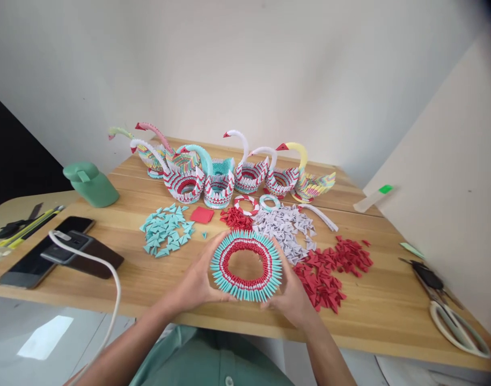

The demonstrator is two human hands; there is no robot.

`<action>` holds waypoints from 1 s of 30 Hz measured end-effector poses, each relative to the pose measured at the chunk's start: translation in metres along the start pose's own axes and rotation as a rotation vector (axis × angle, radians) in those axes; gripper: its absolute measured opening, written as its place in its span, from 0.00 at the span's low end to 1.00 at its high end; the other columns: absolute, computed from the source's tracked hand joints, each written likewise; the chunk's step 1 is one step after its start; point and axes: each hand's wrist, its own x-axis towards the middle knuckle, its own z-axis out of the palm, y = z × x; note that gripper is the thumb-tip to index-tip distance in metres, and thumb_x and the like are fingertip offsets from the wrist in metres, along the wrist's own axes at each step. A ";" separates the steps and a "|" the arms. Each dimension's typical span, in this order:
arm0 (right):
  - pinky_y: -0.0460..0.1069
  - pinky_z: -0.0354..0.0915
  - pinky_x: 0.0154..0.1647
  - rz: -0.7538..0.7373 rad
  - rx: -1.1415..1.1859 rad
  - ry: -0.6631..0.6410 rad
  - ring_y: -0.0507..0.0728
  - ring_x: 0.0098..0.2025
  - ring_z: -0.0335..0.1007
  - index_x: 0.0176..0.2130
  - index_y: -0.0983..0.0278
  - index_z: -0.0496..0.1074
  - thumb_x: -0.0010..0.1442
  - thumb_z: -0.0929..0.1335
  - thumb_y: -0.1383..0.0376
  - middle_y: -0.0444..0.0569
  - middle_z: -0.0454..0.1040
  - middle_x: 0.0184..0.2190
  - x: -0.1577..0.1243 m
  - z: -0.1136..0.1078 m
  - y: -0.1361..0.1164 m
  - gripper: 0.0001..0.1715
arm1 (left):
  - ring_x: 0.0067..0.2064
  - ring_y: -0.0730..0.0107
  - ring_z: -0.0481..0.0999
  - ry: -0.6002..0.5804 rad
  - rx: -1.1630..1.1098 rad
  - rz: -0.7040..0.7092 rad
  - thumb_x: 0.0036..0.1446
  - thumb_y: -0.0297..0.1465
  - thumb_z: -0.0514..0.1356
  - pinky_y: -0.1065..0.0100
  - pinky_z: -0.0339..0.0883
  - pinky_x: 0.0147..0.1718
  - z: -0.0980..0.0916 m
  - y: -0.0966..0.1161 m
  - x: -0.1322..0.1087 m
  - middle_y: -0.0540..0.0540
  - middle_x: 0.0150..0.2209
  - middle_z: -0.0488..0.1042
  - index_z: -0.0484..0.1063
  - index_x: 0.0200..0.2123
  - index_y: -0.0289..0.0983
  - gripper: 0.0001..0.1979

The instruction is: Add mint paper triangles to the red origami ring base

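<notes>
A round ring of folded paper pieces (220,269), teal outside with white and red rows inside, is held between both hands over the table's front part. My left hand (200,279) grips its left side, thumb along the lower edge. On the right side my right hand (291,289) holds it in the same way, its fingers partly hidden behind the ring. Teal triangles (165,230) lie to the left. White triangles (283,228) and red triangles (320,279) are heaped to the right, with a smaller red heap (236,219) behind the ring.
Several paper swans (184,185) stand at the back of the wooden table (156,289). A green case (91,184), a phone (23,268) and a cabled device (82,252) are at left. Scissors (456,324) lie at right, a glue bottle (373,199) farther back.
</notes>
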 end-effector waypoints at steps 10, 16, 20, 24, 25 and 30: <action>0.63 0.51 0.68 -0.106 -0.058 -0.061 0.66 0.71 0.45 0.70 0.55 0.23 0.47 0.76 0.45 0.61 0.44 0.72 0.020 -0.010 -0.004 0.77 | 0.69 0.47 0.53 0.029 0.121 0.095 0.50 0.37 0.70 0.44 0.55 0.65 -0.010 0.004 0.015 0.33 0.68 0.53 0.40 0.69 0.43 0.53; 0.64 0.50 0.67 -0.127 -0.058 -0.093 0.66 0.72 0.43 0.71 0.54 0.26 0.44 0.75 0.41 0.61 0.44 0.72 0.029 -0.006 -0.006 0.76 | 0.70 0.45 0.50 -0.046 0.180 0.122 0.47 0.40 0.72 0.42 0.54 0.64 -0.014 0.000 0.018 0.31 0.69 0.50 0.38 0.70 0.43 0.57; 0.64 0.51 0.67 -0.114 -0.090 -0.114 0.66 0.71 0.46 0.71 0.54 0.27 0.45 0.74 0.39 0.61 0.47 0.71 0.032 -0.004 -0.008 0.75 | 0.69 0.43 0.51 -0.051 0.180 0.099 0.41 0.45 0.74 0.41 0.54 0.64 -0.014 -0.004 0.018 0.31 0.69 0.50 0.38 0.70 0.46 0.62; 0.63 0.53 0.66 -0.073 -0.033 -0.104 0.68 0.69 0.53 0.71 0.53 0.30 0.45 0.75 0.40 0.61 0.51 0.69 0.035 0.002 -0.006 0.74 | 0.68 0.46 0.55 0.005 0.181 0.068 0.46 0.43 0.72 0.44 0.57 0.63 -0.008 -0.012 0.017 0.35 0.67 0.55 0.41 0.69 0.49 0.55; 0.63 0.54 0.66 -0.069 -0.023 -0.106 0.68 0.68 0.55 0.71 0.53 0.30 0.46 0.75 0.41 0.60 0.52 0.69 0.035 0.003 -0.004 0.73 | 0.68 0.46 0.56 0.019 0.178 0.062 0.46 0.43 0.72 0.45 0.58 0.63 -0.006 -0.015 0.016 0.36 0.67 0.56 0.42 0.69 0.49 0.54; 0.64 0.52 0.67 -0.067 -0.157 -0.132 0.68 0.68 0.53 0.71 0.52 0.32 0.48 0.77 0.48 0.57 0.54 0.69 0.035 0.010 0.009 0.70 | 0.67 0.47 0.58 -0.046 0.210 -0.013 0.48 0.44 0.71 0.46 0.56 0.64 -0.005 -0.026 0.010 0.36 0.65 0.59 0.48 0.68 0.46 0.50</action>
